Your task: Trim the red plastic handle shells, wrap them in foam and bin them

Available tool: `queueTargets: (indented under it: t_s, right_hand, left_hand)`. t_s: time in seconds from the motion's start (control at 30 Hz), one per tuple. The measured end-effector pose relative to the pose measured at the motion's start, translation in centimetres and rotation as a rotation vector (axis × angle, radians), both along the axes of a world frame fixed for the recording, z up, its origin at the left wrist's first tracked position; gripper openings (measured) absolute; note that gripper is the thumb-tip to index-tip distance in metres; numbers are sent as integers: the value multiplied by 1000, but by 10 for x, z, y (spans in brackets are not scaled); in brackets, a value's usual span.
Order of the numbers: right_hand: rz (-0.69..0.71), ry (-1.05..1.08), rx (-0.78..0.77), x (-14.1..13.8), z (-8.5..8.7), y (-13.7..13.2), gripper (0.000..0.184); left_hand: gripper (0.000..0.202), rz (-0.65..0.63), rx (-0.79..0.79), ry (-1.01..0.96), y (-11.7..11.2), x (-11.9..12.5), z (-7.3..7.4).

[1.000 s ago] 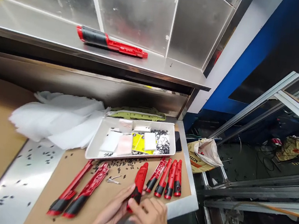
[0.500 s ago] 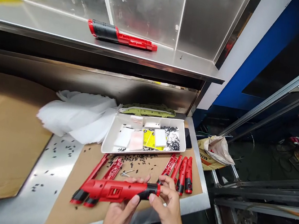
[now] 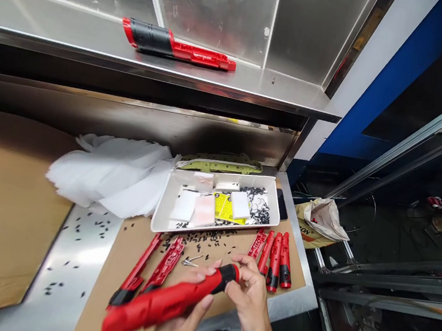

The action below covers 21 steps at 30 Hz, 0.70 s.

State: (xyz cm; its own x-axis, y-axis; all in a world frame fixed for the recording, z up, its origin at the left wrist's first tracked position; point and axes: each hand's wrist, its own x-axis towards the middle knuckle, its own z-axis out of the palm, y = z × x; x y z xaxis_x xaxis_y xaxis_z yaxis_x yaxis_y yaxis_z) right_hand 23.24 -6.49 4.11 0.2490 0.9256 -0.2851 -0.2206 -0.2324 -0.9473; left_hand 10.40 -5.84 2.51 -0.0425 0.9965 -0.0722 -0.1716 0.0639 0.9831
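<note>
A long red plastic housing with a black band at one end [image 3: 171,304] is held in front of me, tilted with its red end low on the left. My left hand [image 3: 187,311] wraps round its middle from below, thumb on the near side. At the black end, my right hand [image 3: 249,292] grips with thumb and fingers. Beyond it on the cardboard sheet lie two red housing halves, one [image 3: 138,268] with a black end and one [image 3: 167,261] showing its ribbed inside. Small metal tweezers-like pieces [image 3: 192,261] lie near my left fingers.
A white tray [image 3: 158,217] holds foam blocks, a yellow label and small black parts. More red housings [image 3: 275,261] lie at right. Loose black bits [image 3: 199,241] are scattered about. White sheets [image 3: 111,173], a large cardboard piece [image 3: 7,203] and a shelf with another housing [image 3: 179,47] surround this.
The held housing has tilted, its left end swinging down and towards me. Both hands keep their hold, and the view has shifted slightly.
</note>
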Motion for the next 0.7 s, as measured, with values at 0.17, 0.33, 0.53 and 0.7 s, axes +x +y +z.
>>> queueTargets:
  t_s: [0.17, 0.33, 0.53, 0.7]
  right_hand:
    - [96, 13, 44, 8, 6, 2, 19]
    - [89, -72, 55, 21, 14, 0, 28]
    - [76, -290, 57, 18, 23, 3, 39]
    - [193, 86, 39, -3, 24, 1, 44]
  left_hand:
    - [38, 31, -72, -107, 12, -4, 1]
    - [70, 6, -382, -471, 30, -10, 12]
    - [68, 35, -451, -562, 31, -15, 14]
    - [63, 101, -383, -488, 28, -5, 16]
